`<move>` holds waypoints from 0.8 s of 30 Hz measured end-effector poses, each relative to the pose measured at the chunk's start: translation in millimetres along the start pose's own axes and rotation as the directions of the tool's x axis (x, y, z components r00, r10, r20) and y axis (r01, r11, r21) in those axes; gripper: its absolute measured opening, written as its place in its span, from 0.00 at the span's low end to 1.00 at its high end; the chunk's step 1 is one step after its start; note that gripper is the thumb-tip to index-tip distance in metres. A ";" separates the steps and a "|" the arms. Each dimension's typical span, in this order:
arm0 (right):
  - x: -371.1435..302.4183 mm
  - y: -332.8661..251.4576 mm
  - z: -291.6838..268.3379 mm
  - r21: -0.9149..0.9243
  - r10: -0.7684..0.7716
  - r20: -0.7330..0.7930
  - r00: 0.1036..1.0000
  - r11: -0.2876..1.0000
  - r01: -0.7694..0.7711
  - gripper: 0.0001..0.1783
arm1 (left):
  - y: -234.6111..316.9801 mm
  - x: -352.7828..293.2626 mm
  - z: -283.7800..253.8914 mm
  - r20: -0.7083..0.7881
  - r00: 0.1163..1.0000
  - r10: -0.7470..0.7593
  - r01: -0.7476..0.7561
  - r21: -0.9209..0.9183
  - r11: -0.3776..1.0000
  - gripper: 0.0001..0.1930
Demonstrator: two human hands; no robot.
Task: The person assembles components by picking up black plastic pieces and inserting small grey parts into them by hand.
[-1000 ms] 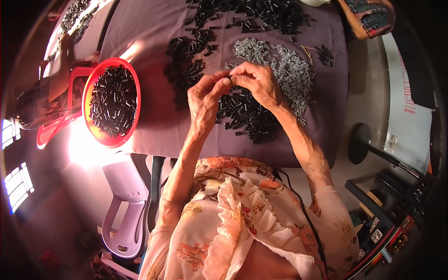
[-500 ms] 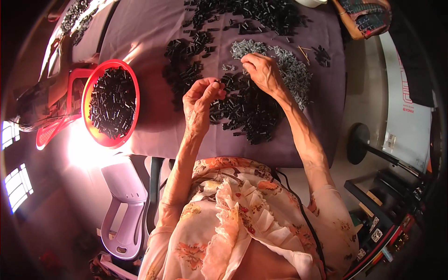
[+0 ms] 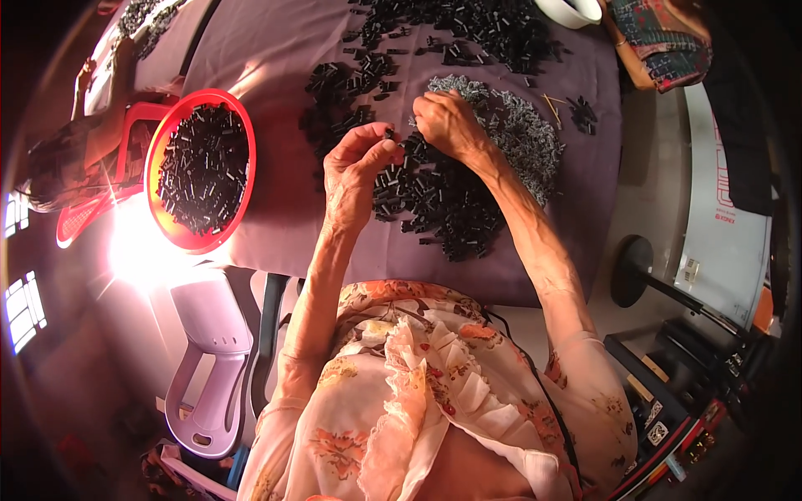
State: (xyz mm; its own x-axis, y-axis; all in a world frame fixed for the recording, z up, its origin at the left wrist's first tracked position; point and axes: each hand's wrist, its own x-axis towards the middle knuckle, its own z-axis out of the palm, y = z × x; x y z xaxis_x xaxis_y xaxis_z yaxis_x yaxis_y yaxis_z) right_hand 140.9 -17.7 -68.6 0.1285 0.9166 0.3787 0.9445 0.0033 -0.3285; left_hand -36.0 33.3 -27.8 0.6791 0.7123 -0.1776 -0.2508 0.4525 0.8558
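Observation:
My left hand [image 3: 351,175] is closed in a pinch on a small black plastic piece [image 3: 389,134], held between thumb and fingertips above the table. Close on its right, my right hand [image 3: 449,125] has its fingers curled together; whatever they hold is hidden. Below both hands spreads a heap of similar black plastic pieces [image 3: 455,209]. A heap of small grey pieces [image 3: 530,138] lies beside and beyond my right hand. More black pieces lie in a patch [image 3: 330,117] beyond my left hand and in a large pile [image 3: 493,33] at the far side.
A red basket [image 3: 253,159] full of black pieces [image 3: 205,171] stands left of the purple-covered table [image 3: 284,225]. Thin sticks [image 3: 551,108] and a white bowl [image 3: 582,12] are at the far right. A lilac plastic chair [image 3: 213,321] stands near left. Another person's arm [image 3: 104,92] shows at far left.
My right hand has moved left from the grey heap, closer to my left hand. My left hand keeps its pinch on the black piece. The whole view has shifted slightly.

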 end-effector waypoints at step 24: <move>-1.1 -44.7 -75.2 0.629 0.183 0.174 0.968 0.735 -0.252 0.04 | -1.3 -2.8 11.3 0.020 0.996 -0.081 0.075 0.225 0.972 0.11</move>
State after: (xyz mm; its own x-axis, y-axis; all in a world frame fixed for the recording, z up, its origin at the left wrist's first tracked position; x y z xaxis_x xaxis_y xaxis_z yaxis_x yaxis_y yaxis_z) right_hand 121.3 -48.9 10.7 0.2447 0.9570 0.1558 0.4718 0.0229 -0.8814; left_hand -29.7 24.6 -23.0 0.7111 0.6620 -0.2368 -0.0377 0.3722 0.9274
